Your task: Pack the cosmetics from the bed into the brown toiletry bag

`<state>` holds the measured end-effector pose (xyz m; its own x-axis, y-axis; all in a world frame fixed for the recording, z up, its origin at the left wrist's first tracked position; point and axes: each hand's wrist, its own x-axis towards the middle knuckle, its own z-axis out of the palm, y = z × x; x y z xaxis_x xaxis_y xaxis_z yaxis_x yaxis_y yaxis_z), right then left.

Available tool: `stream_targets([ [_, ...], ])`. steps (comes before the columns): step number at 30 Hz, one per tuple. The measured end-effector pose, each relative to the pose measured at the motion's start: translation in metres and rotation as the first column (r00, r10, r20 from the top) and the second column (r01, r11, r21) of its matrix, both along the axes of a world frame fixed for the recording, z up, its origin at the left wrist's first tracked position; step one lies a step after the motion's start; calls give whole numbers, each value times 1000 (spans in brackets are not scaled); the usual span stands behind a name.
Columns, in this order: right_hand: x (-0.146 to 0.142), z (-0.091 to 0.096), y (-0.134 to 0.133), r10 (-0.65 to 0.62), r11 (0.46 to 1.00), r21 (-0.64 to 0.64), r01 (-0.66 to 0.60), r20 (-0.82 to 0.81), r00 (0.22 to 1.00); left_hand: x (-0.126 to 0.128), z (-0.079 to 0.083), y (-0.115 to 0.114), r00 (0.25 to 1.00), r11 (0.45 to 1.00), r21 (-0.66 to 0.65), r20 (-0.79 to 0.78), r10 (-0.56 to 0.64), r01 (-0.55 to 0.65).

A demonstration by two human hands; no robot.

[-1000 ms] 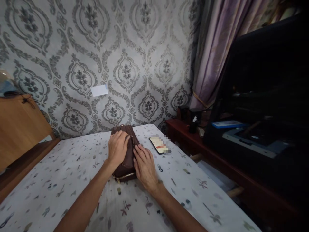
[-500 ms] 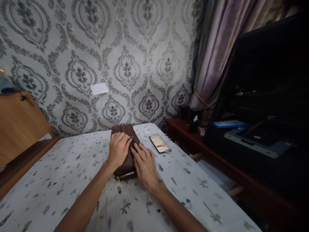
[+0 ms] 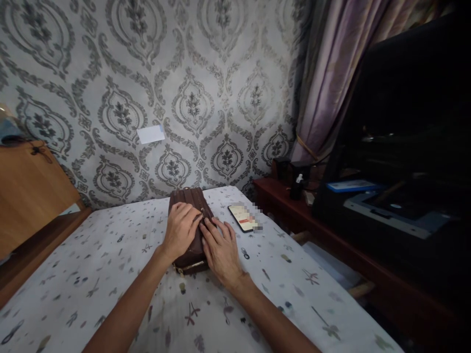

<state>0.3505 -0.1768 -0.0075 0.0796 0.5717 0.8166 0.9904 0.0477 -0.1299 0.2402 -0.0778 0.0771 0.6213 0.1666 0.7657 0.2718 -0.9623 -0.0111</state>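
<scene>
A dark brown leather bag (image 3: 194, 251) lies on the patterned sheet, gold zippers along its near end and upper side. My left hand (image 3: 181, 226) rests over its top with fingers curled, thumb and fingertips closed at a small metal zipper pull (image 3: 202, 211). Against the bag's right side lies my right hand (image 3: 222, 247), fingers stretched and slightly spread, its fingertips close to that same zipper. Part of the bag's top is hidden under both hands. Just right of the bag is a phone (image 3: 241, 219) with its screen lit, partly pixelated.
The white printed sheet (image 3: 110, 274) spreads around the bag up to the papered wall. To the right stands a dark red wooden desk (image 3: 270, 191) with a small bottle (image 3: 297, 186) and a large black screen (image 3: 405, 122). A wooden board (image 3: 33, 191) stands at the left.
The view has shifted very slightly. Both hands stay at nearly the same spots on the bag, with only tiny finger movement.
</scene>
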Motion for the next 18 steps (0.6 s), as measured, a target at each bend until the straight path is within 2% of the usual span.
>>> stream_targets([
  [9, -2, -2, 1, -20, 1000, 22, 19, 4, 1000, -6, 0, -1, 993, 997, 18, -92, -77, 79],
  [14, -3, -4, 0, -28, 1000, 9, 28, 11, 1000, -13, -1, -5, 994, 1000, -3, -114, 0, 0],
  [18, -4, -5, -1, -37, 999, -10, 37, 17, 999, -25, -3, 3, 994, 989, -104, -43, 102, -106],
])
